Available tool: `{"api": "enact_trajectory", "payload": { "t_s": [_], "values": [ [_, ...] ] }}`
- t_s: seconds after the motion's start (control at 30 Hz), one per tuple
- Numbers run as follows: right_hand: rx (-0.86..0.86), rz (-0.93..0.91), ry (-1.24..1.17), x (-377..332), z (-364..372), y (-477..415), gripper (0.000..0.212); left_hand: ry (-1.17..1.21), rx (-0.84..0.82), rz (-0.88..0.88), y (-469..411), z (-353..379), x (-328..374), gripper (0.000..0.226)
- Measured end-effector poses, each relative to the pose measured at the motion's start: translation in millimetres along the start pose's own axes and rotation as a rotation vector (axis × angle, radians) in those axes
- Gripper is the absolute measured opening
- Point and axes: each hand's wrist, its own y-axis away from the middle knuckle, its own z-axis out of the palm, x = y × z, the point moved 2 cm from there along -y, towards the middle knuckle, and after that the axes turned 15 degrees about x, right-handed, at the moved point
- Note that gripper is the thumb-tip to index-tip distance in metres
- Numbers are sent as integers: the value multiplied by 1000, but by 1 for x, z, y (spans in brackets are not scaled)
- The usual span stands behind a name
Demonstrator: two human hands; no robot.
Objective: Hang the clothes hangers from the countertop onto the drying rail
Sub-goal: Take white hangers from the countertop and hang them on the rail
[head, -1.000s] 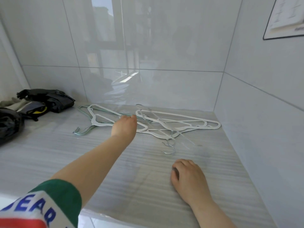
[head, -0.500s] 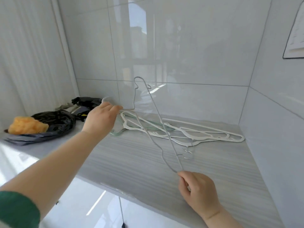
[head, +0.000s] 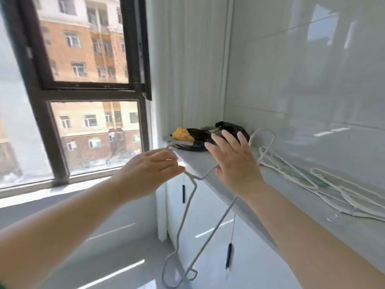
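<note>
I see one thin wire hanger (head: pixel 210 236) up in the air and a pile of hangers (head: pixel 312 176) on the countertop (head: pixel 291 207). They are white and green, too tangled to count. My left hand (head: pixel 152 172) holds the wire hanger near its top, with the wire pinched in my fingers. It dangles down in front of the countertop edge. My right hand (head: pixel 235 163) is spread wide with straight fingers, and the wire goes behind it. One black bag (head: pixel 200 136) sits in the far corner with one orange lump (head: pixel 182 134) on it.
</note>
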Motion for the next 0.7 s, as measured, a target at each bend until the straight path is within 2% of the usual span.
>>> {"api": "enact_trajectory", "payload": {
  "t_s": [0.07, 0.13, 0.23, 0.33, 0.4, 0.47, 0.57, 0.63, 0.7],
  "values": [
    [-72, -64, -105, -25, 1, -13, 14, -50, -73, -19, 16, -32, 1, 23],
    [-152, -49, -218, -50, -4, -26, 19, -161, -106, -44, 27, -61, 0, 26],
    [-211, -1, -350, -90, -15, -40, 8, -266, 6, -120, 41, -102, 3, 27],
    [-369, 94, -487, -124, -19, -55, 24, -303, 113, -316, 53, -137, 7, 25],
    [-412, 161, -538, -142, -22, -69, 26, -294, 114, -507, 67, -160, 7, 26],
    [-428, 194, -566, -165, -27, -85, 26, -223, -39, -736, 85, -184, 5, 36],
    [-420, 192, -609, -206, -31, -109, 26, -48, -328, -1139, 123, -229, 2, 34],
    [-413, 188, -649, -242, -35, -123, 25, 26, -416, -1286, 149, -262, 2, 22],
    [-411, 202, -705, -282, -39, -139, 23, -3, -435, -1366, 170, -302, 0, 19]
  ]
}}
